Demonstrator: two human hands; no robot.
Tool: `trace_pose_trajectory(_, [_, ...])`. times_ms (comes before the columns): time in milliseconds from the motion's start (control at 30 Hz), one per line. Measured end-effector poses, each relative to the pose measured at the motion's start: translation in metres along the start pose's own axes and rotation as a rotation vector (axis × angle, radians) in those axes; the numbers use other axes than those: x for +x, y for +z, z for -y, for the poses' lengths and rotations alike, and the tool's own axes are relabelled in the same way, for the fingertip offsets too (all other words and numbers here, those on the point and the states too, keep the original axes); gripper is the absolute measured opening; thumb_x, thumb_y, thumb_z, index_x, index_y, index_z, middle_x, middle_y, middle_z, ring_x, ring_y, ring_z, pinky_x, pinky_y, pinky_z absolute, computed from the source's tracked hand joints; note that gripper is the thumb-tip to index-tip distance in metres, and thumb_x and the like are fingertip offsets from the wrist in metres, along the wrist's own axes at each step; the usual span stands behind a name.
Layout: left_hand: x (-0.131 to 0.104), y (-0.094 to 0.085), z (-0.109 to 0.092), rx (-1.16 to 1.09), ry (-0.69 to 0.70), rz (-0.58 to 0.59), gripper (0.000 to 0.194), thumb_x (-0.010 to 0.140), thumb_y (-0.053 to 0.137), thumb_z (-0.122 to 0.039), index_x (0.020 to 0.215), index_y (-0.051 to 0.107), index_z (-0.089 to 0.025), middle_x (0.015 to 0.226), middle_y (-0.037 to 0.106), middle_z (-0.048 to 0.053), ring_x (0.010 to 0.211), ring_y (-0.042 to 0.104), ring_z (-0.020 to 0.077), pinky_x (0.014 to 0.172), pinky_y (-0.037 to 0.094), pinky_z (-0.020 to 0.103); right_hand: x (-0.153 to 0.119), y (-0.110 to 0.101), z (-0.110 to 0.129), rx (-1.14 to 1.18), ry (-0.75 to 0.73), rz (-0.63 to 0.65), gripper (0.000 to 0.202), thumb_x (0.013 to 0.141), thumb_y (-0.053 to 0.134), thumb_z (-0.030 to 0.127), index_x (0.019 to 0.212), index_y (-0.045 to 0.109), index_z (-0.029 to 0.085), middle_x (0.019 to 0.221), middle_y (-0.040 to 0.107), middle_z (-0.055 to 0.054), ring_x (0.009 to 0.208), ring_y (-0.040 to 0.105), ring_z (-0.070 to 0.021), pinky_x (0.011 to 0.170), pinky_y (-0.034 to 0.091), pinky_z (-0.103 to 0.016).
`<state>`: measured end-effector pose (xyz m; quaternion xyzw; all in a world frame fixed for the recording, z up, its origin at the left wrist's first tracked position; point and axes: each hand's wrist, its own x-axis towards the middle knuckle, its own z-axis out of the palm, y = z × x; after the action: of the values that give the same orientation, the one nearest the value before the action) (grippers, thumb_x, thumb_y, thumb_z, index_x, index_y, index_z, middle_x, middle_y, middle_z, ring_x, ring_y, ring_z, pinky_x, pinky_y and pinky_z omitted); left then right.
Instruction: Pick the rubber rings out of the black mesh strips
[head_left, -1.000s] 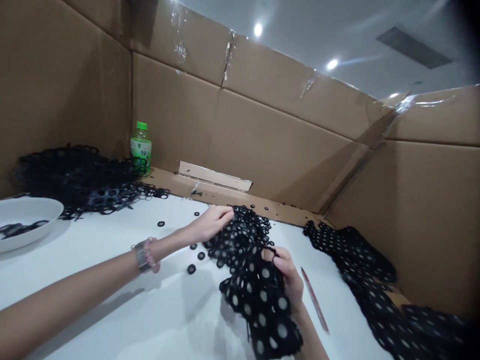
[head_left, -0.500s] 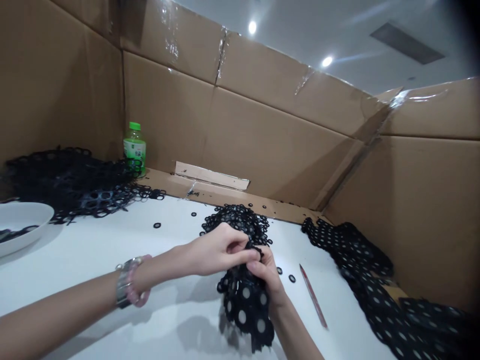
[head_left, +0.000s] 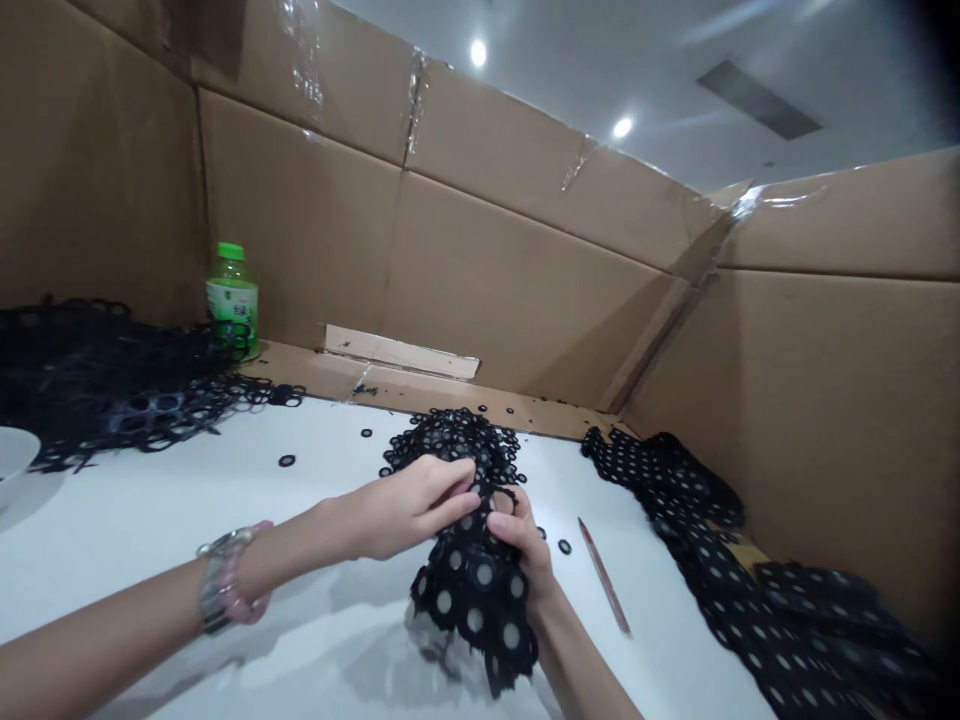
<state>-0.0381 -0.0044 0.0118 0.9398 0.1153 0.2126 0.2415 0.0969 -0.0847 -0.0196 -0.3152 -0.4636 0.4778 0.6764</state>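
Note:
A black sheet with pale round dots (head_left: pixel 476 590) hangs from my hands above the white table (head_left: pixel 322 600). My right hand (head_left: pixel 525 535) pinches the sheet's upper right part, beside a hole through which skin shows. On its left, my left hand (head_left: pixel 409 500) has thumb and fingers pressed together at the sheet's upper edge; whether a small piece is between the fingertips is hidden. Just behind the hands lies a heap of small black rings with pale centres (head_left: pixel 457 435).
Black openwork netting (head_left: pixel 112 380) lies at the left by a green bottle (head_left: pixel 234 300) and a white bowl (head_left: pixel 15 455). A red pen (head_left: pixel 604 578) and dotted black sheets (head_left: pixel 720 560) lie at the right. Cardboard walls (head_left: pixel 480 270) surround the table.
The view has shifted, so most things appear further left. My hands are slightly farther apart, and the sheet between them is more spread, with a hole now visible by my right thumb.

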Motion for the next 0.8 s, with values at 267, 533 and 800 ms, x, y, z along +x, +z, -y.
trace_pose_trajectory(267, [0.003,0.011,0.004,-0.041,-0.141,-0.068,0.022,0.083,0.032,-0.025,0.062,0.033,-0.019,0.053,0.035,-0.004,0.049,0.032,0.0106,0.047,0.024,0.024,0.003,-0.003,-0.01,-0.374,-0.082,0.076,0.043,0.067,0.06,0.036,0.047,0.025,0.019,0.048,0.022,0.006,0.048,0.018,-0.0081,0.046,0.017,-0.024])
trace_pose_trajectory(533, [0.015,0.001,0.056,-0.159,-0.302,-0.192,0.025,0.081,0.024,-0.024,0.057,0.031,-0.019,0.05,0.038,-0.004,0.045,0.036,0.0099,0.043,0.029,0.021,-0.001,-0.009,-0.004,0.099,0.048,0.103,0.043,0.053,0.065,0.032,0.047,0.024,0.021,0.045,0.027,0.005,0.045,0.026,-0.0102,0.043,0.024,-0.024])
trace_pose_trajectory(800, [0.013,0.011,0.081,0.075,-0.24,-0.158,0.021,0.083,0.04,-0.034,0.081,0.051,-0.016,0.075,0.054,0.004,0.067,0.048,0.0177,0.065,0.036,0.029,0.002,-0.019,-0.013,0.185,0.109,0.031,0.029,0.054,0.06,0.027,0.052,0.031,0.023,0.048,0.026,0.005,0.046,0.033,-0.0128,0.048,0.038,-0.028])
